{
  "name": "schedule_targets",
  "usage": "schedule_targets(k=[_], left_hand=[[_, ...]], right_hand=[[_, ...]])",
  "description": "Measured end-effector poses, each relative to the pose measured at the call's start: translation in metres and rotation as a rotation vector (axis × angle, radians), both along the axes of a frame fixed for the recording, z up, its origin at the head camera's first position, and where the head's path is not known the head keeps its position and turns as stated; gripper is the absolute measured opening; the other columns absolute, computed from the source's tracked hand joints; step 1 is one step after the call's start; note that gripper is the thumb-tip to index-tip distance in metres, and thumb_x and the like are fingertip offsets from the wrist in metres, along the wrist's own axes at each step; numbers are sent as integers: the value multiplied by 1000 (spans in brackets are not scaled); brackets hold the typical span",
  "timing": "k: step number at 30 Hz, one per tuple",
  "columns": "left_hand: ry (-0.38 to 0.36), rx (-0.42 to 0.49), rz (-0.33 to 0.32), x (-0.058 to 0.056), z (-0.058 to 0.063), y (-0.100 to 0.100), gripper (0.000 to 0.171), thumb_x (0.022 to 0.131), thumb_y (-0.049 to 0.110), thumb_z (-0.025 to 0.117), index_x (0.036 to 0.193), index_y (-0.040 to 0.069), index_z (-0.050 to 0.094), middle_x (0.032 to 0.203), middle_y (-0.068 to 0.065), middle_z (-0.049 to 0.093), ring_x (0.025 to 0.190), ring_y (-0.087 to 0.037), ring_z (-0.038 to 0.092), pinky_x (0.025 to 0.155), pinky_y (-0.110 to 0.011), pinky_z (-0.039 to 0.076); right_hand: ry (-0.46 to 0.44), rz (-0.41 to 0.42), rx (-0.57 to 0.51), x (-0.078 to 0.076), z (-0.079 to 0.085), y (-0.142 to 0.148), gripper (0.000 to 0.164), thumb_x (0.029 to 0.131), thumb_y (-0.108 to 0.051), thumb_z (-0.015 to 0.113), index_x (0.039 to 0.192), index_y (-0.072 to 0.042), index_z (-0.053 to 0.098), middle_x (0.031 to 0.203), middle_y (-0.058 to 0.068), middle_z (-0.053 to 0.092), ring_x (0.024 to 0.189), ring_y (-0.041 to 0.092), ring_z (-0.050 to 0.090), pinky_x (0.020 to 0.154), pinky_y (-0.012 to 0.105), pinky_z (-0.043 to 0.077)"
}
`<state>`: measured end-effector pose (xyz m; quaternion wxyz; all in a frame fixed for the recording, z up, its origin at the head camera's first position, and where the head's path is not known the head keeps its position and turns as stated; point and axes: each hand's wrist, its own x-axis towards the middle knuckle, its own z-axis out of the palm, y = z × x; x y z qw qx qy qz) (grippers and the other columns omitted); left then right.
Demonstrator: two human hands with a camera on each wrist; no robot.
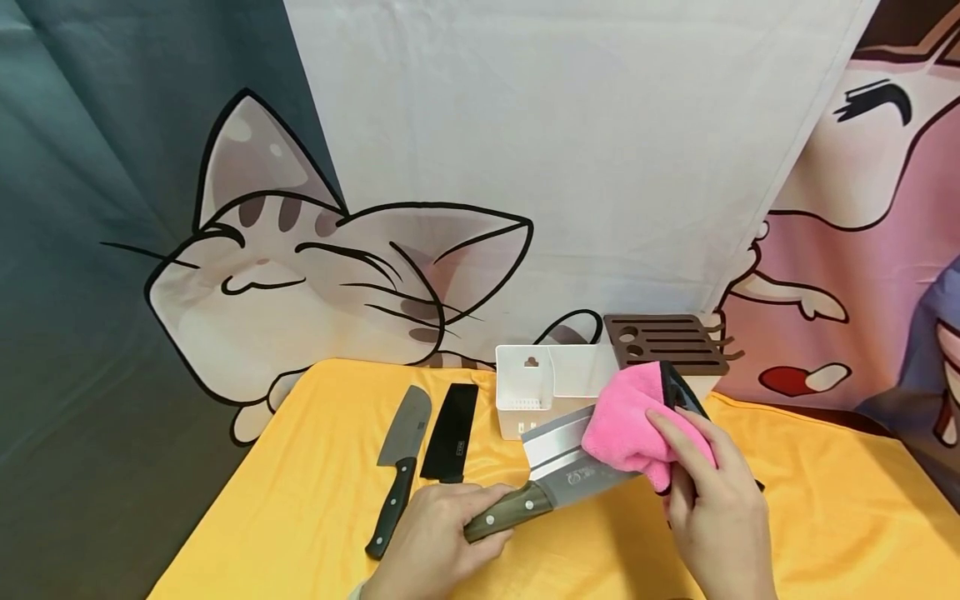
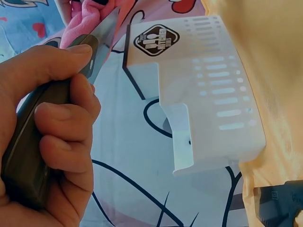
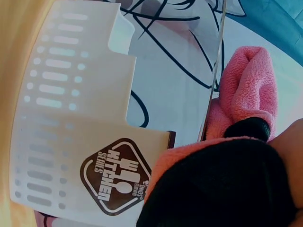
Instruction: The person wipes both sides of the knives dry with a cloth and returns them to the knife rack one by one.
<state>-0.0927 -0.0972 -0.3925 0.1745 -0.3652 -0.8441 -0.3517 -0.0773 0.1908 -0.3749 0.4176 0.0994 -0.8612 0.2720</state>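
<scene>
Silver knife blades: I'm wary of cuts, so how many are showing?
2: the raised blade, its handle in the left hand, partly covered by the pink towel; and the resting blade on the yellow tablecloth, left of the flat black piece, which could hide another.

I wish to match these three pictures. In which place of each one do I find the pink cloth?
Head: the pink cloth is right of centre, in the lower half, in the right hand and against the knife blade.
Left wrist: at the top edge, left of centre, above the left hand.
Right wrist: on the right side, its black part lowest.
Shared landmark: the white holder, visible in all three.
</scene>
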Motion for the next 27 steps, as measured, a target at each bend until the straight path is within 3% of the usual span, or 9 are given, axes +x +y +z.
schedule_targets(k=[8,14,16,18,20,21,24,25,27], left_hand=[[10,44,60,-2,0,-5,33,74,13,86,105,18,78,86,13,71,68,10,54,58,-7,40],[2,46,77,-2,0,-7,32,75,14,86,105,19,78,85,15,71,67,11,52,56,-6,38],[2,50,86,-2,0,-7,32,75,14,86,106,20,78,85,16,70,66,11,51,55,-6,37],[1,51,98,-2,1,-7,32,75,14,86,106,21,78,84,17,69,64,11,50,54,-5,35],[2,51,108,-2,1,-7,33,75,14,86,106,22,78,84,18,69,64,11,49,54,-6,35],[5,51,112,-2,2,-7,33,75,14,86,106,23,78,84,18,69,64,11,50,55,-6,36],[6,52,119,-2,2,-7,33,76,14,86,106,23,78,84,19,68,64,11,50,55,-6,36],[10,52,120,-2,2,-7,33,76,14,86,106,24,78,84,19,68,64,11,49,55,-6,37],[10,53,118,-2,1,-8,32,76,14,86,106,24,78,84,19,68,64,11,49,56,-6,37]], right_hand=[[31,-20,-2,1,2,1,49,80,9,61,120,-16,74,120,16,64,105,38,61,105,5,25],[52,4,40,2,1,3,54,72,14,66,114,-17,75,119,15,65,106,38,59,107,7,24],[45,11,66,4,2,3,52,71,11,68,114,-19,75,119,14,65,105,38,60,105,19,37],[45,26,91,5,3,3,42,79,3,66,113,-20,75,119,12,65,101,38,60,96,33,44],[45,43,116,7,5,2,24,95,-14,61,112,-22,76,118,11,66,98,38,61,93,34,44],[48,56,127,7,6,2,23,101,-23,55,111,-22,76,117,11,66,97,38,61,93,34,44],[57,94,158,8,8,-1,47,108,-45,35,109,-22,75,116,10,67,96,37,62,106,15,33],[61,106,170,9,8,-3,49,108,-48,34,109,-21,75,116,10,67,97,37,62,107,9,26],[68,129,196,10,8,-5,50,107,-49,34,109,-21,75,117,10,67,97,36,62,110,9,22]])
